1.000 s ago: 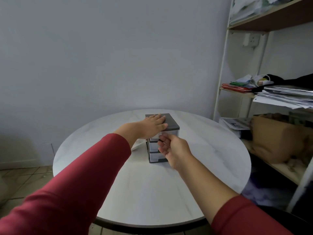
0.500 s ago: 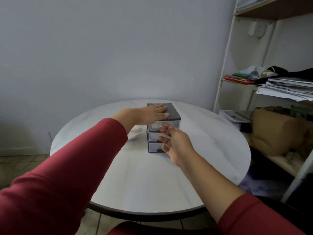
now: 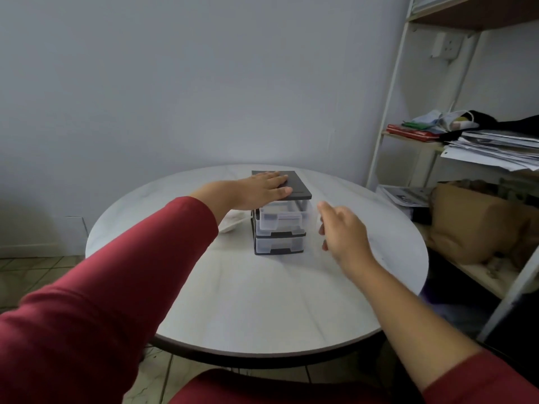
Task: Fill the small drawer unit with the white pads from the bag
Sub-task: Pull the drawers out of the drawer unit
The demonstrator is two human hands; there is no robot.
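Drawer unit: two clear drawers visible; two hands, left hand flat on top.

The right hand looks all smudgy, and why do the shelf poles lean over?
Head view: the right hand is smeared by motion blur, while the left hand, flat on the drawer unit, stays sharp. Head view: the wide-angle lens makes the shelf poles lean near the edge. Head view: soft, dim light, no glare.
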